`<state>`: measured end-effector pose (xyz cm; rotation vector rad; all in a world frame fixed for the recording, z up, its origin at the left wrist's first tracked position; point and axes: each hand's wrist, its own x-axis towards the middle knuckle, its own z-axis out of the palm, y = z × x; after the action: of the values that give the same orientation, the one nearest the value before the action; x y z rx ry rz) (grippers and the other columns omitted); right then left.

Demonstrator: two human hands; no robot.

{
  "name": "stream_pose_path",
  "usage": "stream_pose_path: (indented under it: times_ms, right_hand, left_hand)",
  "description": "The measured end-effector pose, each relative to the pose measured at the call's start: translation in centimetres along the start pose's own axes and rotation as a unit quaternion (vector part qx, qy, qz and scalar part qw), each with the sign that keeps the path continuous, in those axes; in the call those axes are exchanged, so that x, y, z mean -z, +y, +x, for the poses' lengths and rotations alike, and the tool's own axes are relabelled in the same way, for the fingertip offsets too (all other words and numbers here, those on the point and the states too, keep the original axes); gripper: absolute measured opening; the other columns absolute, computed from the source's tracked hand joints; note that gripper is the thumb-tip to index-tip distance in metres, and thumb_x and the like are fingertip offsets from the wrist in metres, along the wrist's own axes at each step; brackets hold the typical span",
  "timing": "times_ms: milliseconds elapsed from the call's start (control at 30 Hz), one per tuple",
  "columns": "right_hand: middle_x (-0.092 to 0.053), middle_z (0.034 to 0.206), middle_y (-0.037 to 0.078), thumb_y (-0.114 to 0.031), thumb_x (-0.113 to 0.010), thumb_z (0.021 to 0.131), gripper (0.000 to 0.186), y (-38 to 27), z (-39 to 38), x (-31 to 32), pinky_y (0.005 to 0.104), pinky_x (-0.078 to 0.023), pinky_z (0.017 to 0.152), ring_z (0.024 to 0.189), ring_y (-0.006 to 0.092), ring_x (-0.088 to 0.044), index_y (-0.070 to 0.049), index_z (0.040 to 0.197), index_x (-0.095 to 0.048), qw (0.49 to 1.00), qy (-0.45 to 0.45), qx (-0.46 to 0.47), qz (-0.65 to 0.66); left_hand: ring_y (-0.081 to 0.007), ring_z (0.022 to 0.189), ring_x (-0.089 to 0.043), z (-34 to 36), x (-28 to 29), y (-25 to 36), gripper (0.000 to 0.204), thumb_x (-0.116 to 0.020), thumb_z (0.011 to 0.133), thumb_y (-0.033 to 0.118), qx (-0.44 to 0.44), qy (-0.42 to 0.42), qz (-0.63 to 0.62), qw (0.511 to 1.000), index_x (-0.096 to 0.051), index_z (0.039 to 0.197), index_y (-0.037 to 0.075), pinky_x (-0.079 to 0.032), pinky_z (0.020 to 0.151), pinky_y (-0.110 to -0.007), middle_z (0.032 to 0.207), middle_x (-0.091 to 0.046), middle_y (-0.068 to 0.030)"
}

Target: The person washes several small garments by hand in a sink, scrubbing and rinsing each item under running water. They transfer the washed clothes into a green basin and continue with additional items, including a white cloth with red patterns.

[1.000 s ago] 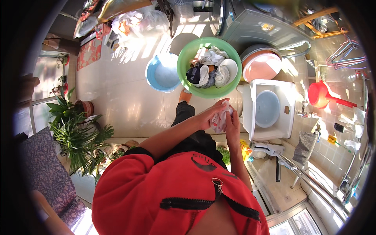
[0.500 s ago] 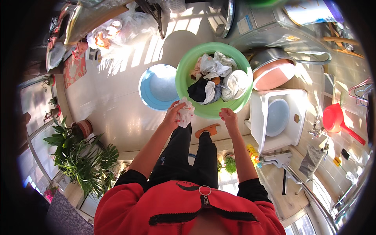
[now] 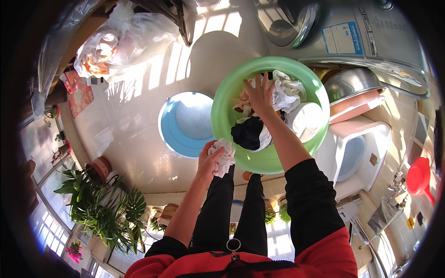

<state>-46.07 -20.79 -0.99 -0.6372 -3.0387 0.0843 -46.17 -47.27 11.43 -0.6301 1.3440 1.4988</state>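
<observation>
My left hand (image 3: pixel 206 161) is closed round a bunched white cloth (image 3: pixel 224 159) with small red marks, held near the front rim of a large green basin (image 3: pixel 221 141). Over that basin my right hand (image 3: pixel 261 96) reaches in, its fingers spread above the laundry at the far side; whether the fingertips touch it I cannot tell. Inside lie white garments (image 3: pixel 288 91), a beige piece (image 3: pixel 242 103), a black garment (image 3: pixel 246 133) and a rolled white item (image 3: pixel 306 121). A light-blue basin (image 3: pixel 169 129) with pale liquid stands just left of the green one.
To the right are a steel bowl (image 3: pixel 354 84), a pink basin (image 3: pixel 354 109) and a white sink (image 3: pixel 368 173) holding a bluish basin. A front-loading washing machine (image 3: pixel 343 55) stands at the far right. Potted plants (image 3: pixel 102 208) line the left; plastic bags (image 3: pixel 125 41) lie far left.
My right hand has moved forward from the basin's near rim to over the laundry, and its fingers have spread. The left hand keeps the white cloth. The view has shifted forward.
</observation>
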Motion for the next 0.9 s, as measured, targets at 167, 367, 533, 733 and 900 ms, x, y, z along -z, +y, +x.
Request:
stream_pose_path:
  times_ms: [167, 367, 533, 733, 900]
  right_hand:
    - [-0.054, 0.111, 0.010, -0.013, -0.061, 0.079, 0.031, 2.3, 1.5, -3.1, 0.0451, -0.048, 0.078, 0.097, 0.0317, -0.057, -0.025, 0.108, -0.067, 0.986, -0.147, 0.021, -0.074]
    - [-0.054, 0.087, 0.010, 0.001, -0.063, 0.068, 0.033, 3.9, -2.7, 7.2, 0.0439, -0.052, 0.057, 0.072, 0.0321, -0.064, -0.019, 0.094, -0.069, 0.977, -0.106, 0.021, 0.185]
    - [-0.059, 0.086, 0.008, 0.004, -0.069, 0.060, 0.034, 5.1, -9.5, 19.4, 0.0395, -0.053, 0.058, 0.070, 0.0296, -0.065, -0.016, 0.088, -0.069, 0.955, -0.086, -0.039, 0.281]
    - [-0.059, 0.091, 0.008, 0.001, -0.071, 0.059, 0.035, 3.8, -17.2, 19.8, 0.0387, -0.053, 0.062, 0.078, 0.0292, -0.064, -0.016, 0.089, -0.069, 0.955, -0.129, -0.085, 0.254]
    - [-0.056, 0.108, 0.010, 0.005, -0.064, 0.061, 0.040, 4.0, -20.6, 13.0, 0.0421, -0.047, 0.082, 0.103, 0.0314, -0.055, -0.014, 0.096, -0.069, 0.935, -0.248, -0.133, 0.213]
  left_hand:
    - [-0.0172, 0.096, -0.064, 2.3, 0.6, -0.8, 0.044, -0.072, 0.086, 0.011, 0.015, -0.004, -0.022, 1.000, -0.052, 0.124, 0.002, -0.054, 0.083, -0.031, 0.108, -0.062, -0.0082]
    - [-0.0189, 0.097, -0.064, 2.7, 0.4, -0.6, 0.044, -0.071, 0.086, 0.012, 0.013, -0.012, -0.041, 0.999, -0.052, 0.124, 0.002, -0.054, 0.083, -0.033, 0.110, -0.063, -0.0094]
    - [-0.0198, 0.096, -0.065, 2.6, -0.7, 0.3, 0.041, -0.069, 0.088, 0.011, 0.009, -0.007, -0.080, 0.997, -0.051, 0.124, 0.002, -0.055, 0.081, -0.034, 0.109, -0.063, -0.0101]
    - [-0.0204, 0.095, -0.064, 2.2, -3.5, 2.4, 0.036, -0.069, 0.088, 0.013, -0.034, -0.020, -0.022, 0.999, -0.055, 0.120, 0.001, -0.054, 0.080, -0.033, 0.111, -0.061, -0.0099]
    - [-0.0206, 0.097, -0.061, 8.1, -9.1, 4.6, 0.042, -0.072, 0.084, 0.017, -0.218, -0.043, 0.304, 0.926, -0.057, 0.121, 0.003, -0.050, 0.086, -0.031, 0.115, -0.059, -0.0103]
